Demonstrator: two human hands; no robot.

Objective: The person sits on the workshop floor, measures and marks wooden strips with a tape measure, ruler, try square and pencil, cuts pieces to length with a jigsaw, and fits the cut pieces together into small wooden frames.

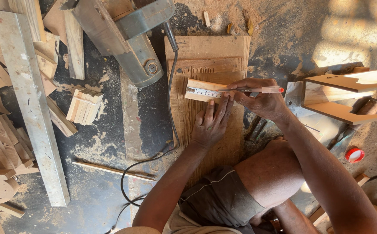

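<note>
A small light wooden block (198, 85) lies on a rough brown board (206, 52) on the floor. A tape measure strip (203, 92) stretches along the block's near edge. My left hand (211, 123) presses flat on the board, fingertips holding the tape against the block. My right hand (260, 97) grips a pencil with a red end (257, 90), its tip at the block's right end over the tape.
A grey power tool (130, 41) with a black cord (171, 99) sits left of the board. Planks (30, 104), a stack of small wood pieces (84, 105) and offcuts crowd the left. A wooden frame (344, 93) and a red-rimmed lid (354, 154) are on the right. Sawdust covers the floor.
</note>
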